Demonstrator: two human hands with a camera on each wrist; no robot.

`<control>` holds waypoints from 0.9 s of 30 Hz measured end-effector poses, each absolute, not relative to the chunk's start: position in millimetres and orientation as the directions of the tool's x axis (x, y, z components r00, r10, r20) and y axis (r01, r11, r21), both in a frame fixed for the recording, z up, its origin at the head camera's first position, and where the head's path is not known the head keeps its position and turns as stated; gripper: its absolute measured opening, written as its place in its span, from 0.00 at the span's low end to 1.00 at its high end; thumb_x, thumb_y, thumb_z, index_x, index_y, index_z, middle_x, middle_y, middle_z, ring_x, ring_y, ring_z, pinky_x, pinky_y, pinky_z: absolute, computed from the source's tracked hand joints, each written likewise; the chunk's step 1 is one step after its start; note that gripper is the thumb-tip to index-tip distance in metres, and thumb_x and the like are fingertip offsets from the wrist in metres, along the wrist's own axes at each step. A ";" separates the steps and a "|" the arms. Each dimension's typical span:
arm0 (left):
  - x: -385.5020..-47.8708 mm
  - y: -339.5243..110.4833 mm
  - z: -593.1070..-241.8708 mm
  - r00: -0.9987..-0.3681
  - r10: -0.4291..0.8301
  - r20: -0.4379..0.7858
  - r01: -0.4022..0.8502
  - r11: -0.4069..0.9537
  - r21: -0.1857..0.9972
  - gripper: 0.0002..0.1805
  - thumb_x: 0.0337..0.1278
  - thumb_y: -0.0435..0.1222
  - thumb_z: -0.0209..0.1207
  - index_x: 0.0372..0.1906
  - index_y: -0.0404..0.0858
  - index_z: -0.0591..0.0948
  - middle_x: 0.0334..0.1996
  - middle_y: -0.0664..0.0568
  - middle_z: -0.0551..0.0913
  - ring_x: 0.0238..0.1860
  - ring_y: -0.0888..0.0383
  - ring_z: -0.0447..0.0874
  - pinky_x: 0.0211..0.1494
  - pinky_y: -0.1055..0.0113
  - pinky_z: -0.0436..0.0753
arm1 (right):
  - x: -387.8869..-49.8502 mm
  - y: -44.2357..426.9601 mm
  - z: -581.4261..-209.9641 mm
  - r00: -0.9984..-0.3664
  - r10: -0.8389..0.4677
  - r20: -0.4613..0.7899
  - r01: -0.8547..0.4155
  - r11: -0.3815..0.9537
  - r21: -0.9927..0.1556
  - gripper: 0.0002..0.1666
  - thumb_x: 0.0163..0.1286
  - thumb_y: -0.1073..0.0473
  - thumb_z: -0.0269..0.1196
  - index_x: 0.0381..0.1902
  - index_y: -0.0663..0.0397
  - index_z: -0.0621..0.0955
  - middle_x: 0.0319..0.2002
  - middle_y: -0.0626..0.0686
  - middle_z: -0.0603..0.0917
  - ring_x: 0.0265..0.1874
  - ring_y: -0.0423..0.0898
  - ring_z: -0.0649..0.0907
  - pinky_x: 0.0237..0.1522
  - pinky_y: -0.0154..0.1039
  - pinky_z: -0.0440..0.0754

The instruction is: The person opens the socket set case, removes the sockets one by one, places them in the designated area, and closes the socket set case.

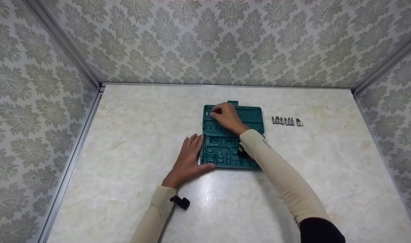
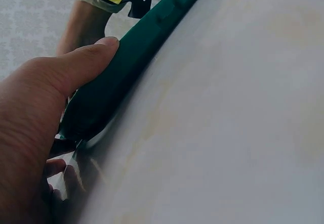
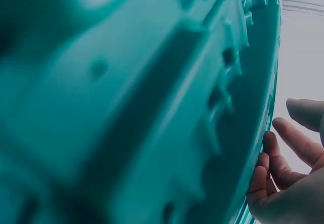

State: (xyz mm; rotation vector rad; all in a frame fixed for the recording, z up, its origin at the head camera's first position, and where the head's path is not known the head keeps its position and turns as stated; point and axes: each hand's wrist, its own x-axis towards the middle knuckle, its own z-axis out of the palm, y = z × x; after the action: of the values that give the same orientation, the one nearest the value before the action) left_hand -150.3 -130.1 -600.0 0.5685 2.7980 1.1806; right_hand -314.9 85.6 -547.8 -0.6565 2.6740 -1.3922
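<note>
A green plastic tool case point(image 1: 222, 152) lies unfolded on the table, with moulded recesses in both halves. My left hand point(image 1: 188, 158) is spread at its near left corner, straight fingers along the left side and thumb on the front edge. In the left wrist view the thumb point(image 2: 93, 59) rests against the case wall. My right hand point(image 1: 227, 116) is over the far half, near a small silver bit point(image 1: 206, 113) at the far left. In the right wrist view the right hand's thumb and index finger point(image 3: 298, 140) stand apart, with nothing seen between them; its other fingers are bent beside the case.
Several metal screwdriver bits point(image 1: 283, 120) stand in a row on the table to the right of the case, one group slightly apart. A tab point(image 1: 232, 102) sticks out from the case's far edge. Patterned walls point(image 1: 208, 44) enclose the table at the back and sides.
</note>
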 end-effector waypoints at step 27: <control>-150.8 -128.6 -597.1 -0.933 0.353 0.075 0.302 0.649 0.699 0.68 0.58 0.72 0.69 0.91 0.43 0.51 0.90 0.45 0.54 0.90 0.47 0.41 0.91 0.46 0.41 | -309.7 62.6 -545.6 -0.947 -0.320 0.020 -0.214 0.583 -0.784 0.18 0.82 0.64 0.66 0.65 0.62 0.88 0.63 0.62 0.88 0.65 0.58 0.85 0.74 0.55 0.79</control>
State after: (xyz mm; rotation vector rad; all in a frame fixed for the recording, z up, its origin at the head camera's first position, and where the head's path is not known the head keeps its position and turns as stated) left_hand -150.8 -128.6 -597.1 0.5547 2.7906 1.1635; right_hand -309.7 62.6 -545.6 -0.4545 2.6841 -1.3031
